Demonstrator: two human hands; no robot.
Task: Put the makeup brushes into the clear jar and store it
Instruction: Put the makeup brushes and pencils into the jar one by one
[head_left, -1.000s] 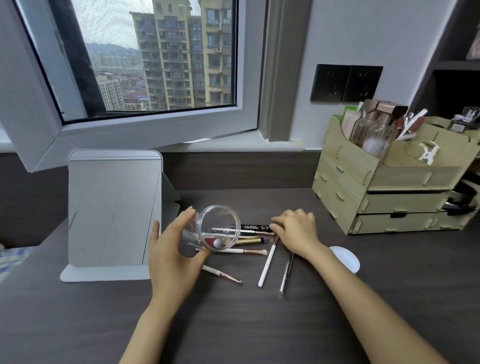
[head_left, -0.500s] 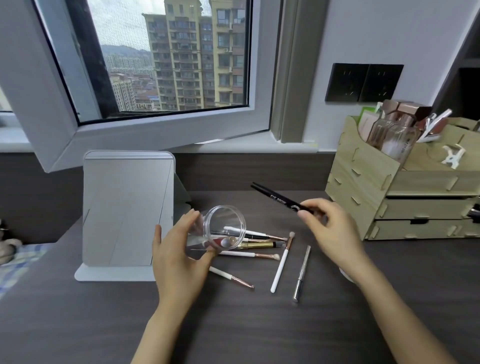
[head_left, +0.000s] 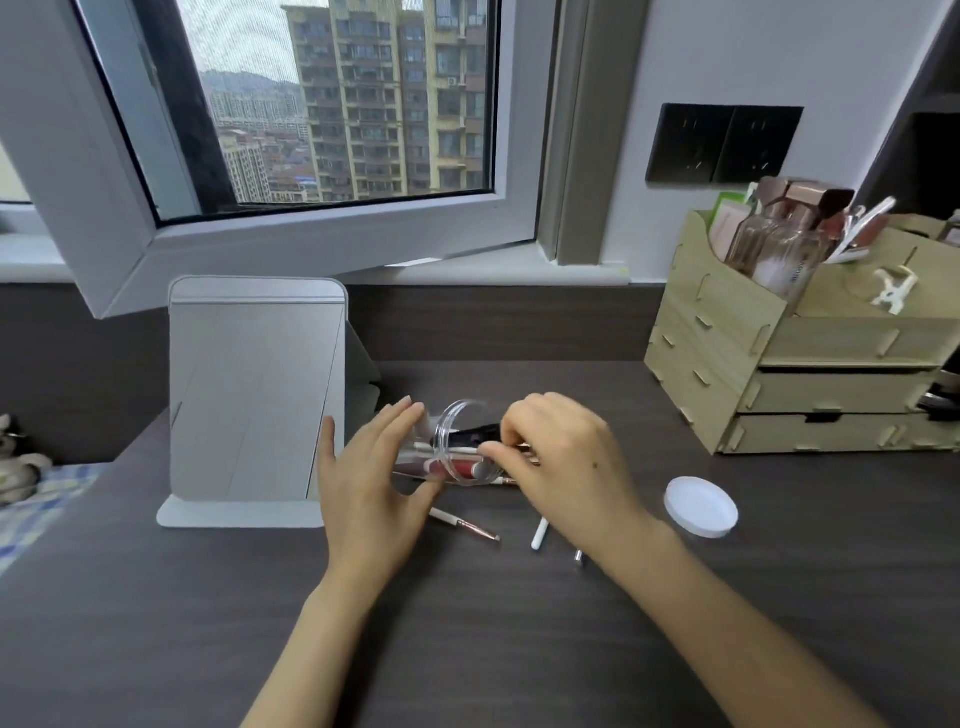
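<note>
The clear jar (head_left: 457, 441) lies on its side on the dark desk, mouth towards the right. My left hand (head_left: 369, 478) cups its base and side. My right hand (head_left: 566, 462) is at the jar's mouth, fingers pinched on a black pen-like makeup stick (head_left: 470, 432) that reaches into the jar. White and red brush handles show inside. A white brush with a rose-gold ferrule (head_left: 462, 522) lies in front of the jar. A white handle end (head_left: 540, 535) and a silver tip (head_left: 578, 556) stick out from under my right wrist.
A round white lid (head_left: 701, 506) lies on the desk to the right. A folding mirror (head_left: 254, 400) stands at the left. A wooden drawer organiser (head_left: 800, 374) with bottles stands at the back right. An open window sash hangs above the mirror.
My right hand lifted the black stick off the desk, then brought it left and down into the jar's mouth. My left hand kept hold of the jar.
</note>
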